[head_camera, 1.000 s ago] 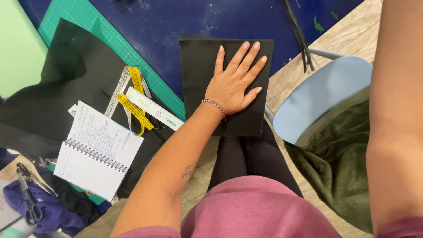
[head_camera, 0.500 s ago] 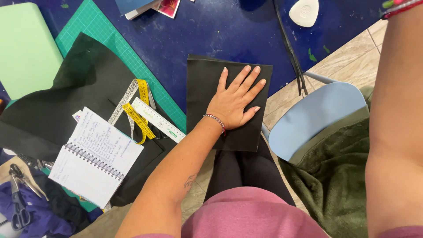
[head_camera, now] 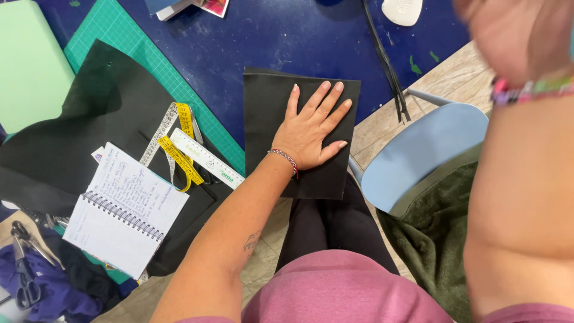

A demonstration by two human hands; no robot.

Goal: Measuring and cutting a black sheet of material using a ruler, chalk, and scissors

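Note:
My left hand [head_camera: 311,128] lies flat, palm down with fingers spread, on a black rectangular piece of material [head_camera: 269,119]. That piece rests half on the dark blue table [head_camera: 269,42] and half over my lap. A beaded bracelet circles the left wrist. My right arm fills the right side, raised close to the camera. My right hand [head_camera: 508,33] is a blur at the top right, above a bead bracelet, and its fingers are not readable.
To the left lie a large black sheet [head_camera: 89,119] on a green cutting mat [head_camera: 128,42], an open spiral notebook [head_camera: 125,209], a yellow measuring tape [head_camera: 179,155] and a white ruler [head_camera: 203,158]. Scissors [head_camera: 24,263] rest on purple cloth. A light blue chair [head_camera: 424,149] stands right.
My right arm has lifted, and its hand now shows blurred at the top right. The view has shifted a little towards the table. My left hand stays pressed on the black piece.

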